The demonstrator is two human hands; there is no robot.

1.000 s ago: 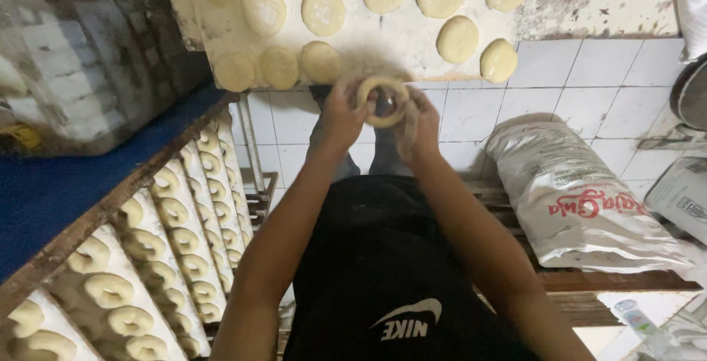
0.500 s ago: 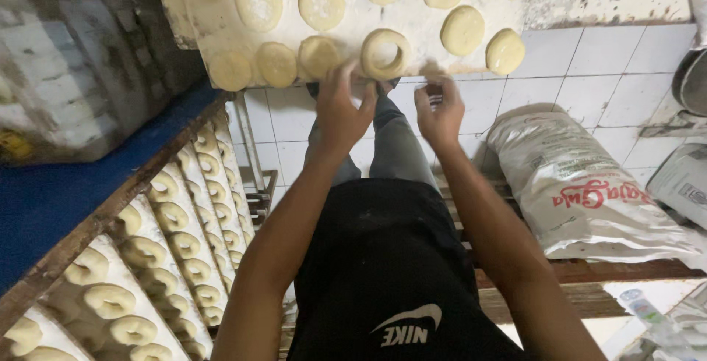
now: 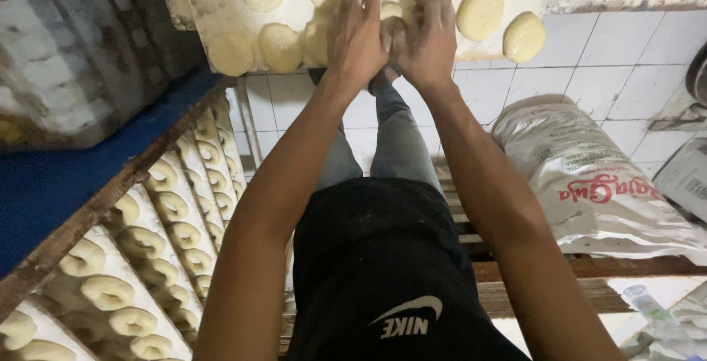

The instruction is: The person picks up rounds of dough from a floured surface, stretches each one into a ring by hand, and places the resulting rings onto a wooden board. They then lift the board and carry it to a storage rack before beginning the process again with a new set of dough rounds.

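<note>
The person's left hand [image 3: 359, 33] and right hand [image 3: 426, 37] were pressed close together over a floured board [image 3: 221, 8], both closed around one piece of dough [image 3: 391, 11], of which only a pale sliver showed between the knuckles. That piece lay at the board's near edge, among flat dough rounds [image 3: 480, 12] set apart in rows, probably so they would not stick together. Its shape could not be made out, as the fingers covered it. The board's far end was cut off by the frame. Lower left, trays of dough rings [image 3: 158, 247] sat on a rack. A printed sack [image 3: 596, 184] lay on a wooden pallet [image 3: 560, 269] at right.
</note>
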